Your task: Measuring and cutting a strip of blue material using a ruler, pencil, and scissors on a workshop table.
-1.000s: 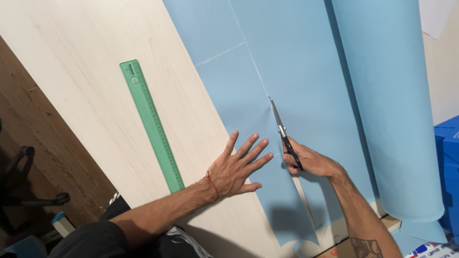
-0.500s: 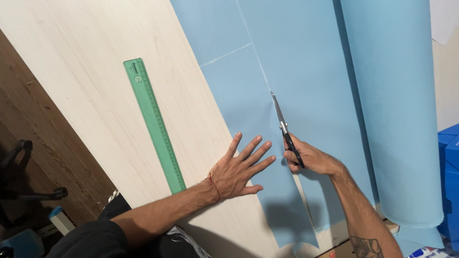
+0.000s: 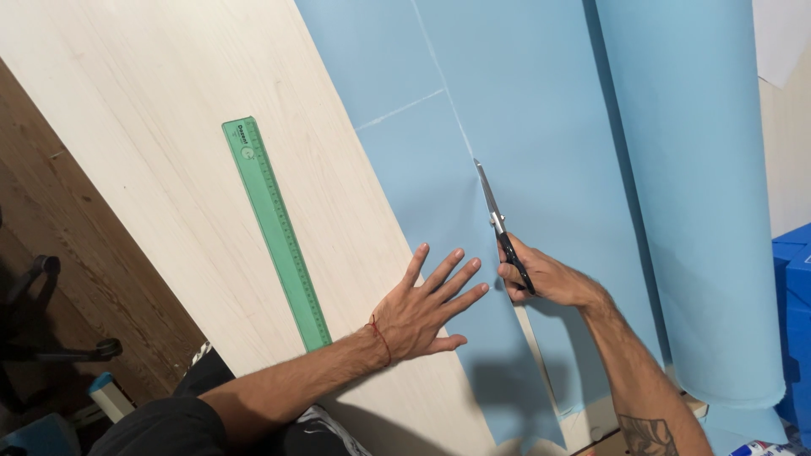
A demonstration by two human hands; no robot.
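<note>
A large light-blue sheet (image 3: 541, 110) lies over a pale wooden table (image 3: 169, 110), with white lines drawn on it. My right hand (image 3: 545, 279) grips black-handled scissors (image 3: 498, 224), blades pointing up along a drawn line, with a cut running behind them to the near edge. My left hand (image 3: 427, 308) lies flat with fingers spread, pressing the cut strip (image 3: 422, 194) of sheet just left of the scissors. A red thread is tied round that wrist.
A green ruler (image 3: 274, 228) lies on the table left of the sheet. The sheet's roll (image 3: 701, 194) runs along the right side. Blue boxes (image 3: 794, 295) stand at the far right. Dark floor and a chair base (image 3: 51, 338) lie left.
The scissors have stayed near the same spot on the line, and both hands hold about the same pose. The view has shifted slightly.
</note>
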